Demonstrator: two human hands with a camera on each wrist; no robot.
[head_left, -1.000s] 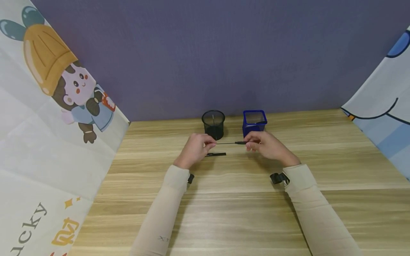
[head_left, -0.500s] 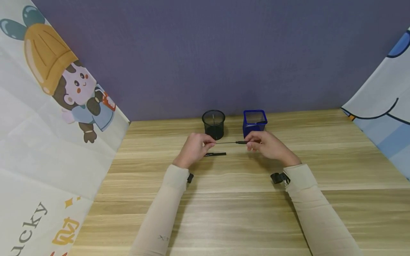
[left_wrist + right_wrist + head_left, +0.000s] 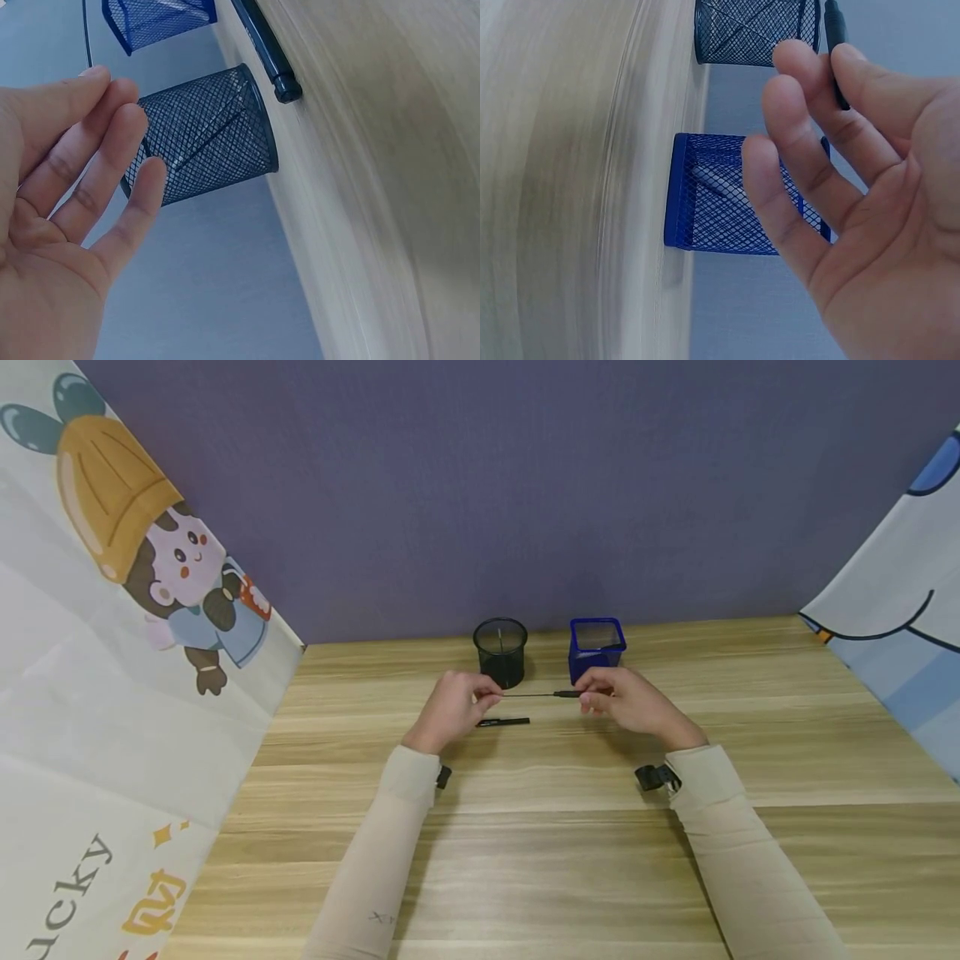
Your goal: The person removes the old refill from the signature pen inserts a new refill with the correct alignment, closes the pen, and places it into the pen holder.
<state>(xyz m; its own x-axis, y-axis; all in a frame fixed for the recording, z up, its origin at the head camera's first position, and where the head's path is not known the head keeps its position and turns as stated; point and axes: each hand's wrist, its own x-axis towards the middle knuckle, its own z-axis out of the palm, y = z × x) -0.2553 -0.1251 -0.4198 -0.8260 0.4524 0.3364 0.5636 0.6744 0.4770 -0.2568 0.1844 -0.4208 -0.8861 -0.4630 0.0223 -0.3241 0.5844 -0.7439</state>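
A thin dark rod with a thicker black end [image 3: 566, 694] is stretched level between both hands above the table; its exact kind is unclear. My left hand [image 3: 452, 706] pinches the thin tip between thumb and forefinger, the other fingers loosely bent, as the left wrist view shows. My right hand [image 3: 626, 697] pinches the thick black end [image 3: 835, 26] between thumb and fingertips. Below the rod, a black pen-like piece with a clip [image 3: 506, 722] lies on the table. Just behind the left hand stands a round black mesh cup [image 3: 501, 664]; a square blue mesh cup [image 3: 592, 662] stands behind the right.
Thin pieces show inside both mesh cups; what they are is hard to tell. The wooden table [image 3: 525, 860] ends at a purple-grey panel [image 3: 465, 510] behind the cups. Printed sheets [image 3: 90, 693] border the left and right sides.
Both hands have drifted slightly apart, the left leftward and the right rightward, with a little more of the thin rod showing between them. The cups and the piece on the table stay put.
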